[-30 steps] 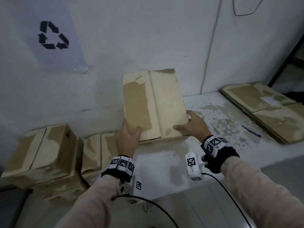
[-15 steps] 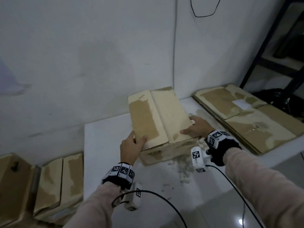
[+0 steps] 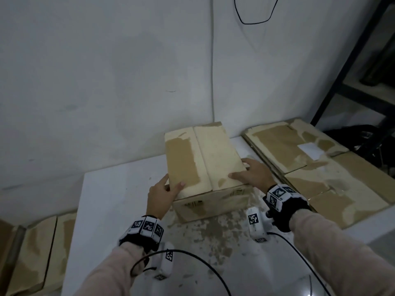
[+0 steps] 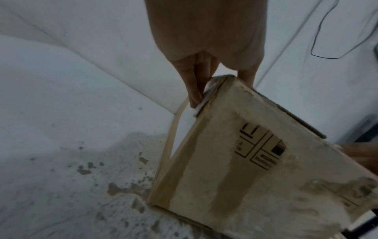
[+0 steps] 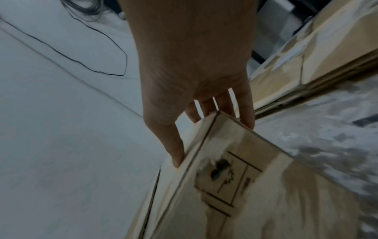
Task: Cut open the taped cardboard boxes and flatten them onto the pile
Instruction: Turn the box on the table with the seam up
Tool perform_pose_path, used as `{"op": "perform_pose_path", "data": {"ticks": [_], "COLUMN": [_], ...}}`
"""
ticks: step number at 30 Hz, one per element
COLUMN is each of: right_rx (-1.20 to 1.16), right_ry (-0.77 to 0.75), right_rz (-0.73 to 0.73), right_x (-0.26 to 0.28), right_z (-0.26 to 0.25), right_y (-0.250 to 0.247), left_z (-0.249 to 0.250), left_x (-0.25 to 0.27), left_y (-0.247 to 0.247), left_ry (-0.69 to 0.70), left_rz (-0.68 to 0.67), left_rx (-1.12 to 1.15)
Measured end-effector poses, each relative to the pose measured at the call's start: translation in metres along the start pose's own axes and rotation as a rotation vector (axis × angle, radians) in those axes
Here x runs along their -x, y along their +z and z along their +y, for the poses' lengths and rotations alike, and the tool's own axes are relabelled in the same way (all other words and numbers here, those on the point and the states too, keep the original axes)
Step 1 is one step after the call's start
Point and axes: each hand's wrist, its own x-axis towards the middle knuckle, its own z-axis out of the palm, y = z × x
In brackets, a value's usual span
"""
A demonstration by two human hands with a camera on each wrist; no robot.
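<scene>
Two hands hold one box (image 3: 205,165) on the table (image 3: 111,206). Left hand (image 3: 161,196) grips the near left corner, thumb on top, fingers (image 4: 193,90) against the side. Right hand (image 3: 254,175) clasps the near right corner, thumb on top, fingers (image 5: 244,113) down the side. Between both hands, the box's long axis and closed top seam run away from them toward the wall (image 3: 106,82). Beyond the right hand, just beside the box, lies the flattened pile (image 3: 303,167). Outside the left hand, lower, stand more boxes (image 3: 36,253). No cutter shows; one is likely needed next.

Box (image 3: 205,159) now down on table (image 3: 111,210)
</scene>
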Motion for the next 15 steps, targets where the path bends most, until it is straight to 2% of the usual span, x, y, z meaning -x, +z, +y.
{"op": "perform_pose_path", "data": {"ticks": [4,6,8,10,12,14,15], "right_rx": [0.097,0.169,0.237,0.202,0.114,0.090,0.085], "right_ry": [-0.169,-0.249,-0.327,-0.497,-0.645,-0.698,-0.736], "right_rz": [0.253,0.314,0.312,0.300,0.197,0.067,0.057], "right_x": [-0.008,-0.012,-0.013,-0.011,-0.009,-0.007,-0.009], "right_z": [-0.029,-0.043,-0.052,-0.054,-0.051,-0.050,-0.049], "right_y": [-0.026,-0.037,-0.040,-0.033,-0.021,-0.010,-0.006], "left_z": [0.014,0.016,0.013,0.012,0.012,0.011,0.014], "left_x": [-0.009,-0.013,-0.014,-0.018,-0.024,-0.032,-0.032], "left_y": [0.018,0.030,0.046,0.057,0.061,0.056,0.052], "left_ry": [-0.093,-0.119,-0.153,-0.170,-0.141,-0.174,-0.196], "left_rz": [-0.069,-0.187,-0.365,-0.465,-0.432,-0.398,-0.379], "left_rx": [0.122,0.038,-0.158,-0.280,-0.281,-0.227,-0.235]}}
